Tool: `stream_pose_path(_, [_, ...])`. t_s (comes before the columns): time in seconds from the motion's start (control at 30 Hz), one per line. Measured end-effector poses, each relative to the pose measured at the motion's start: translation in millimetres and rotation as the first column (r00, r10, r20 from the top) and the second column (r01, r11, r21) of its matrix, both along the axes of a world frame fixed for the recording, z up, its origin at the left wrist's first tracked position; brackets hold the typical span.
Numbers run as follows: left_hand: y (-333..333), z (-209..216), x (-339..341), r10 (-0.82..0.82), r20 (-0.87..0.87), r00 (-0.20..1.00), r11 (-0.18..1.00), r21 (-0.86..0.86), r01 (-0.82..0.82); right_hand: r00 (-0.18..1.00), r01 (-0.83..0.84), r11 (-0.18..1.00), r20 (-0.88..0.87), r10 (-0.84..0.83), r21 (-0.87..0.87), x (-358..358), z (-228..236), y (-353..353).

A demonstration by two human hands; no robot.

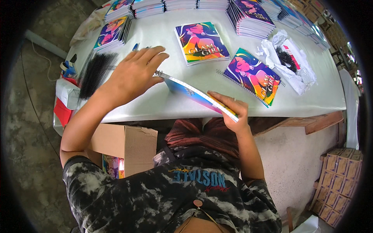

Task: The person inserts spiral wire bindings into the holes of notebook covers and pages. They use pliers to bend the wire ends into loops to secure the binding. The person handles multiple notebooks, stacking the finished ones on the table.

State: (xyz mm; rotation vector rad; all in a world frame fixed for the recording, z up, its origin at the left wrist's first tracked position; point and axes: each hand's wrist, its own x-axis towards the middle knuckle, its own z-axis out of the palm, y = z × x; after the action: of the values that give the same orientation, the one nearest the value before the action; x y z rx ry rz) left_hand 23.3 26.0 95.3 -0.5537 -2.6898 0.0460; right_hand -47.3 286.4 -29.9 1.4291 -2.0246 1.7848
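My right hand (pixel 236 108) grips one end of a notebook (pixel 194 96), held on edge above the near side of the table, with its blue and pink cover facing down toward the tabletop. At the notebook's other end, a wire coil (pixel 158 73) sticks out of the spine. My left hand (pixel 134 73) is right beside that coil, palm down, fingers stretched out and thumb apart; whether it touches the coil is hard to tell. To its left lies a heap of black spiral coils (pixel 97 73). A purple notebook (pixel 252 75) with a coil along its edge rests to the right.
A small pile of notebooks (pixel 202 42) stands mid-table, with taller stacks (pixel 250 19) along the far edge. Crumpled white wrapping (pixel 299 73) holds black bits at the right. An open cardboard box (pixel 136 149) is below the table on the left. Packed cartons (pixel 338 186) stand lower right.
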Motion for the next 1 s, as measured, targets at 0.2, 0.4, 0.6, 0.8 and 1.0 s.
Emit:
stream_pose_path(0.2, [4.4, 7.0, -0.1, 0.018, 0.054, 0.998, 0.999, -0.041, -0.016, 0.999, 0.021, 0.999, 0.031, -0.021, -0.024, 7.7, 4.0, -4.5])
stream_pose_path(0.4, [3.7, 12.5, 1.9, 0.049, 0.128, 0.991, 0.997, -0.069, -0.041, 1.000, 0.027, 0.999, 0.011, -0.027, -0.025, 6.7, 4.1, -4.4])
stream_pose_path(0.6, [3.1, 7.2, 4.4, 0.078, 0.175, 0.982, 0.994, -0.089, -0.063, 0.998, 0.053, 0.998, -0.012, -0.054, -0.027, 10.0, 3.4, -3.2])
stream_pose_path(0.8, [-3.9, -102.9, 13.4, 0.122, -0.206, 0.971, 0.978, 0.194, -0.082, 0.995, 0.032, 0.995, -0.092, -0.041, -0.092, 15.4, 2.4, -11.5])
stream_pose_path(1.0, [-25.5, -95.7, -9.4, 0.058, -0.673, 0.737, 0.978, 0.188, 0.094, 0.983, -0.019, 0.992, -0.186, -0.005, -0.128, 12.7, -0.1, -7.9])
